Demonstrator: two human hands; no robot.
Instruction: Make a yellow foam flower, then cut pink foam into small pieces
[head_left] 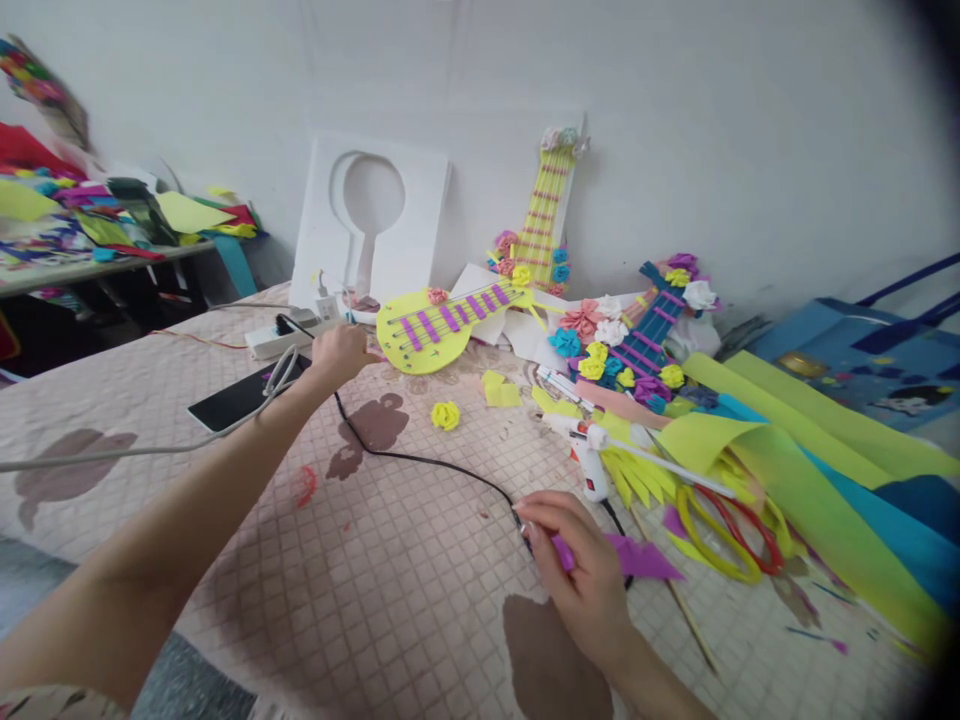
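My left hand reaches far forward with its fingers curled at the lower edge of a yellow foam guitar with purple frets, close to a white power strip. My right hand lies near the front, fingers closed on a small purple foam piece, with a larger purple scrap just beside it. A black cord runs across the quilted cover between the two hands. A white glue gun lies just beyond my right hand.
A blue foam guitar and an upright yellow one with paper flowers stand at the wall. Foam sheets, scissors with yellow and red handles, a dark phone, a white foam board, a blue bag.
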